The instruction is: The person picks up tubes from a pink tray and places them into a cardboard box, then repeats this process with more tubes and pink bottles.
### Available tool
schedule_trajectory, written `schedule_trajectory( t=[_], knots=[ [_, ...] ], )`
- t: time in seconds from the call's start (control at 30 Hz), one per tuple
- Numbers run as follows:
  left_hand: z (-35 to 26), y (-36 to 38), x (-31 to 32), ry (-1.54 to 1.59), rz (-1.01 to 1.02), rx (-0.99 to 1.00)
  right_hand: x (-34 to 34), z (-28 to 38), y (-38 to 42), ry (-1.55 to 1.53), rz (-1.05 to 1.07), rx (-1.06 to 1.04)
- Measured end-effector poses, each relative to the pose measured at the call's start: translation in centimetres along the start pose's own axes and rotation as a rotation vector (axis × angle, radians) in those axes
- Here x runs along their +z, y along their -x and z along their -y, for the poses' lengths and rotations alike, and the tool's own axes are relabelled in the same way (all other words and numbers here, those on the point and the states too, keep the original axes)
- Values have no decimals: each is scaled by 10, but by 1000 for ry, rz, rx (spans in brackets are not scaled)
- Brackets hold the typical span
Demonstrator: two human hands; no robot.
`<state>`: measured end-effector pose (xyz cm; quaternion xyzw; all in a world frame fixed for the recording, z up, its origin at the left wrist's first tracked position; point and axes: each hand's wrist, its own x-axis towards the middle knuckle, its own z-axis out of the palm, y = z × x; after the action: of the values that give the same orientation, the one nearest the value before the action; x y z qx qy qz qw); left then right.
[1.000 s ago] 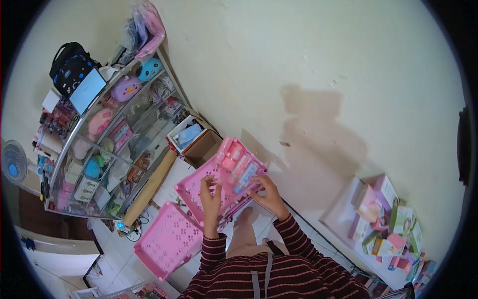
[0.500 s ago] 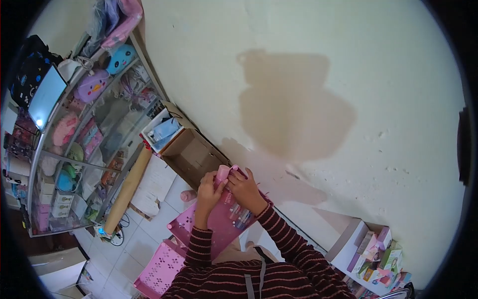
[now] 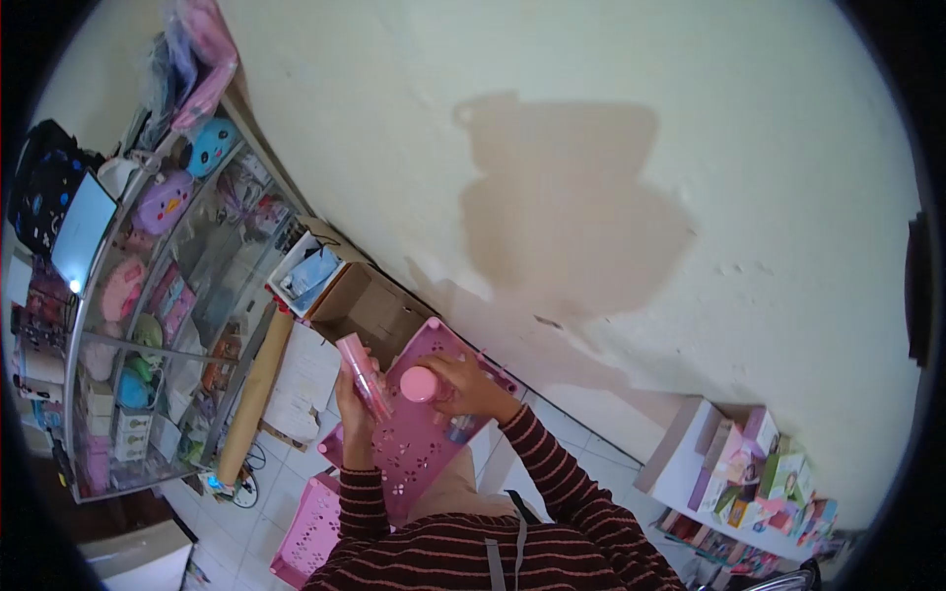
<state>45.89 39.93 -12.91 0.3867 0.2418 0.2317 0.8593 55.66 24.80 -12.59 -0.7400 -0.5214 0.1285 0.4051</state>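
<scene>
A slim pink tube-shaped item [image 3: 365, 378] is held upright-tilted in my left hand [image 3: 354, 406], its fingers wrapped round it. My right hand [image 3: 471, 387] grips a pink round-topped container [image 3: 420, 384] over the pink perforated tray [image 3: 409, 443]. The tray rests near my lap. Some small packaged items [image 3: 459, 427] lie on it beneath my right hand, partly hidden.
Beyond the tray stands an open cardboard box [image 3: 367, 307], beside a white box [image 3: 307, 273]. A glass display case [image 3: 187, 295] is at the left. Another pink basket [image 3: 307, 527] sits at lower left. A white box of products [image 3: 685, 458] stands at right.
My hands have moved apart, the left one leftward with the slim tube. My right hand now holds the round-topped container. More of the tray shows, and the camera view has shifted slightly.
</scene>
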Motion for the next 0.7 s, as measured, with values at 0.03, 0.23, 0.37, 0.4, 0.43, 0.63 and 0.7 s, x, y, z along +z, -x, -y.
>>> schedule_trajectory(
  t=[0.03, 0.23, 0.37, 0.4, 0.43, 0.63, 0.7],
  knots=[
    [-3, 8, 5, -10, 23, -3, 1, 3, 14, -175, -79, 10],
    [0, 85, 46, 256, 321, -244, -2, 72, 132, -1282, -164, 351],
    [22, 158, 84, 418, 635, -438, 18, 115, 240, -1571, -340, 315],
    [32, 179, 96, 423, 749, -459, 16, 141, 263, -1568, -449, 271],
    [40, 203, 109, 408, 801, -513, 12, 162, 287, -1549, -529, 249],
    [126, 371, 161, 270, 1217, -1115, 32, 263, 444, -1675, -935, -326],
    [154, 426, 173, 231, 1309, -1345, 40, 286, 486, -1527, -1156, -401]
  ],
)
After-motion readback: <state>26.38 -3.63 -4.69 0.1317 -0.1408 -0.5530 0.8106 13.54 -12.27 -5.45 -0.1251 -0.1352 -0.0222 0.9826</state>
